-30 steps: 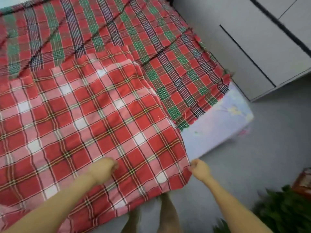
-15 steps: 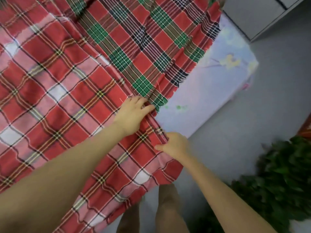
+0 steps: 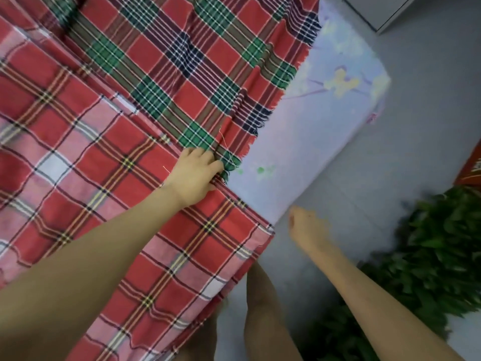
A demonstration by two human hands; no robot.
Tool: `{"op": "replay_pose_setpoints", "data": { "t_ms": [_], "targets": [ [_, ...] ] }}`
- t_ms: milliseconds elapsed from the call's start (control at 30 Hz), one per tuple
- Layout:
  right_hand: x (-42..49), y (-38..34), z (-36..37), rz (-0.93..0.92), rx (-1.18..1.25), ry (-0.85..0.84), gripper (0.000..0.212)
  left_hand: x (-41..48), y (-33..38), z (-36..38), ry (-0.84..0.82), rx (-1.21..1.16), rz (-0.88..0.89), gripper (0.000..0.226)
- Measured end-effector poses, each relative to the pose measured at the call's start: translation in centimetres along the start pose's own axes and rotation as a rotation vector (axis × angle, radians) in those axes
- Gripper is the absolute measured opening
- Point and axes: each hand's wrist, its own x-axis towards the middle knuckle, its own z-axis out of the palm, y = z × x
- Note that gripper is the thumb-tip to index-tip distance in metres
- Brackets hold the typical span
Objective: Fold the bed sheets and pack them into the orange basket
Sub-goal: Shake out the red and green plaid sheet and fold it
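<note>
Two plaid sheets lie on the bed. A red-and-white checked sheet [image 3: 86, 178] covers the near side and hangs over the edge. A red, green and navy plaid sheet [image 3: 197, 63] lies farther back, its frayed corner by the mattress edge. My left hand [image 3: 194, 175] rests where the two meet, and its fingers and thumb grip the green plaid sheet's corner. My right hand [image 3: 307, 227] is off the bed over the floor, blurred, with its fingers curled and nothing in it. An orange-red object [image 3: 469, 168] shows only a corner at the right edge.
The bare lavender mattress [image 3: 320, 121] with a flower print sticks out to the right of the sheets. A leafy green plant [image 3: 442, 261] stands on the grey floor [image 3: 416, 113] at lower right. A white cabinet [image 3: 385, 11] is at the top right. My legs [image 3: 260, 308] are by the bed.
My right hand let go of the red-and-white sheet's edge and drew back over the floor. My left hand moved from the sheet's near part up to the green plaid corner and took hold.
</note>
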Motion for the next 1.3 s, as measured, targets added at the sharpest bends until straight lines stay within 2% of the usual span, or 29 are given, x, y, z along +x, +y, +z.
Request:
{"op": "replay_pose_setpoints", "data": {
  "t_ms": [100, 167, 267, 400, 500, 600, 733, 800, 900, 1033, 1167, 1300],
  "targets": [
    [0.1, -3.9, -1.6, -0.185, 0.227, 0.173, 0.01, -0.9, -1.6, -0.1, 0.09, -0.012, 0.008, 0.045],
    [0.0, -6.9, -2.7, -0.332, 0.236, 0.214, 0.012, -1.6, -3.2, -0.6, 0.056, 0.021, 0.023, 0.039],
    [1.3, -11.6, -5.1, -0.443, 0.267, 0.164, 0.011, -2.1, -6.4, -1.5, -0.012, 0.09, -0.024, 0.031],
    [4.3, -18.4, -7.8, -0.498, 0.297, 0.125, 0.017, -1.9, -10.3, -2.5, -0.034, 0.19, -0.084, 0.035],
    [6.7, -23.7, -9.8, -0.541, 0.278, 0.116, 0.025, -1.8, -13.7, -4.2, -0.128, 0.212, -0.174, 0.036],
    [9.5, -28.8, -11.9, -0.554, 0.273, 0.104, 0.028, -2.5, -18.2, -5.0, -0.111, 0.191, -0.411, 0.037],
    [13.3, -36.0, -15.1, -0.558, 0.304, 0.126, 0.031, -4.4, -25.5, -6.3, 0.082, 0.048, -0.76, 0.035],
    [15.0, -39.6, -16.4, -0.573, 0.316, 0.144, 0.033, -5.6, -29.4, -6.2, 0.22, -0.025, -0.869, 0.032],
    [17.3, -45.6, -17.8, -0.617, 0.334, 0.169, 0.028, -7.6, -35.0, -5.8, 0.314, -0.069, -0.987, 0.03],
    [19.9, -52.7, -19.9, -0.617, 0.379, 0.17, 0.033, -8.7, -41.7, -4.8, 0.366, -0.08, -1.079, 0.029],
    [22.0, -58.2, -20.6, -0.551, 0.244, 0.103, 0.022, -7.7, -47.0, -3.3, 0.404, -0.035, -0.979, 0.038],
    [23.6, -60.8, -20.2, -0.469, 0.191, 0.175, 0.03, -5.6, -50.4, -4.2, 0.401, -0.109, -1.025, 0.024]
  ]
}}
